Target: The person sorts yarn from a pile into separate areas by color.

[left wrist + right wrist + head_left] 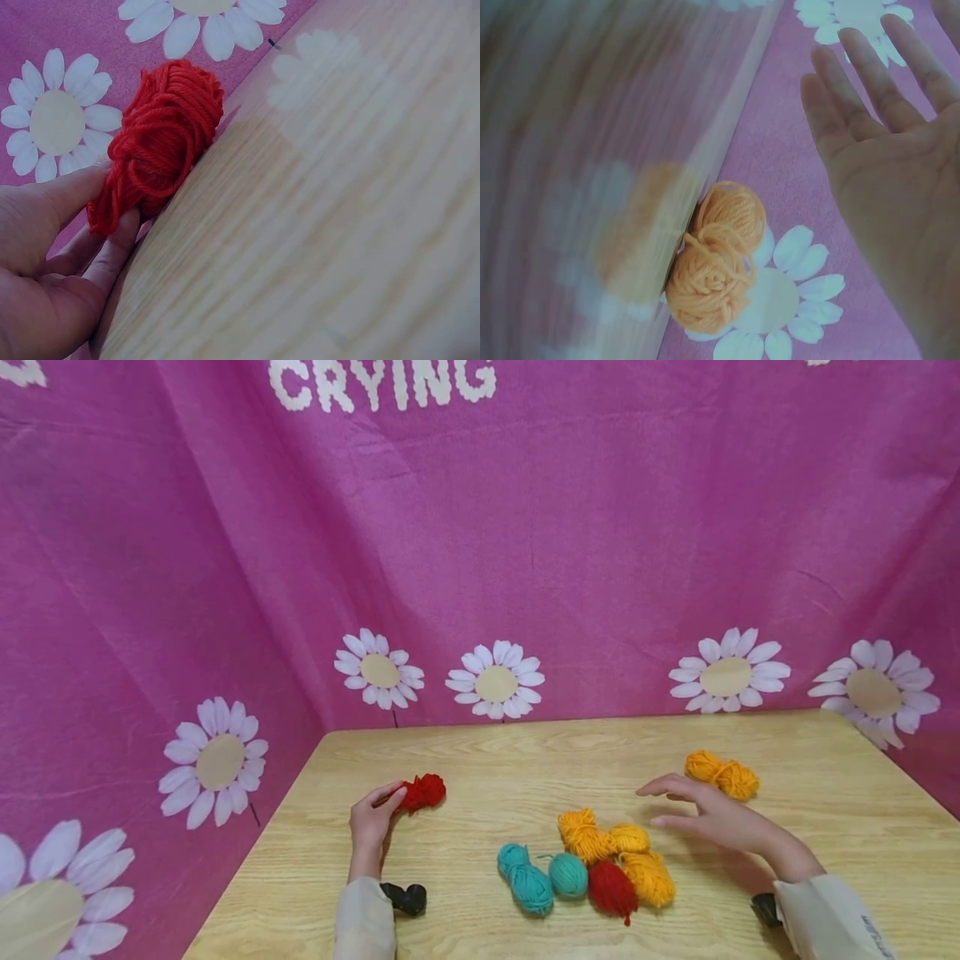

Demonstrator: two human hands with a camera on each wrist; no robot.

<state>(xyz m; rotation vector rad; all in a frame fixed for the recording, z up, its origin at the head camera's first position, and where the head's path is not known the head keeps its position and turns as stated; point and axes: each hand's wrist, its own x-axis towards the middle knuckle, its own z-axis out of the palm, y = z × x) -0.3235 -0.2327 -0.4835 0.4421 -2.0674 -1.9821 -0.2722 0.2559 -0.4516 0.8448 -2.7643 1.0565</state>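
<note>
At the left of the table, my left hand pinches the near end of a red yarn bundle. In the left wrist view, thumb and fingers hold the tail of this red yarn, low over the wood. My right hand is raised at the right with its fingers extended and holds nothing. Behind it lies an orange yarn bundle, tied at the middle. The right wrist view shows the spread palm apart from that orange yarn.
In the table's front middle sits a cluster: a long teal bundle, a teal ball, a dark red ball and several orange-yellow bundles. A pink cloth with daisies hangs behind the wooden table.
</note>
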